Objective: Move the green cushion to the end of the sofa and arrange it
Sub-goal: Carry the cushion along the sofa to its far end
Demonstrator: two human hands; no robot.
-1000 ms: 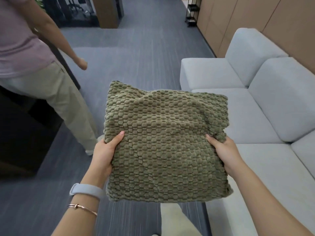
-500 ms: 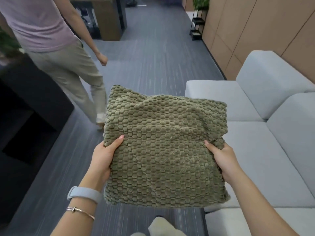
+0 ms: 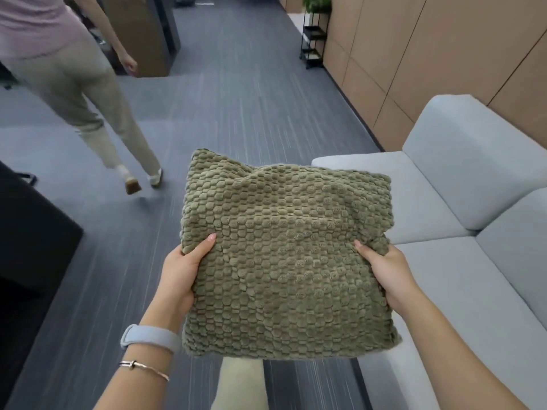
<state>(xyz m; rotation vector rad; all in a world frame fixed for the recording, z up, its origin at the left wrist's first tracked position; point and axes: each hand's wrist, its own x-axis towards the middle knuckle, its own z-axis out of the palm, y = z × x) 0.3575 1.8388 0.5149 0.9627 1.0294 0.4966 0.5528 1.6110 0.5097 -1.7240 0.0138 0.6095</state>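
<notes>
I hold the green cushion (image 3: 284,255), a square one with a bumpy knit, flat in front of me above the carpet. My left hand (image 3: 182,269) grips its left edge with the thumb on top. Its right edge is gripped by my right hand (image 3: 387,270), which bunches the fabric a little. The light grey sofa (image 3: 444,285) runs along the right side, and its far end seat (image 3: 393,173) shows just beyond the cushion's far right corner.
Another person (image 3: 68,84) in beige trousers walks away at the upper left. A black cabinet (image 3: 32,241) stands at the left. A wooden panel wall (image 3: 429,54) backs the sofa, with a black plant rack (image 3: 313,42) farther along. Grey carpet (image 3: 236,99) stretches ahead.
My view has moved forward along the sofa with the cushion carried in both hands. The other person has stepped farther away down the carpet.
</notes>
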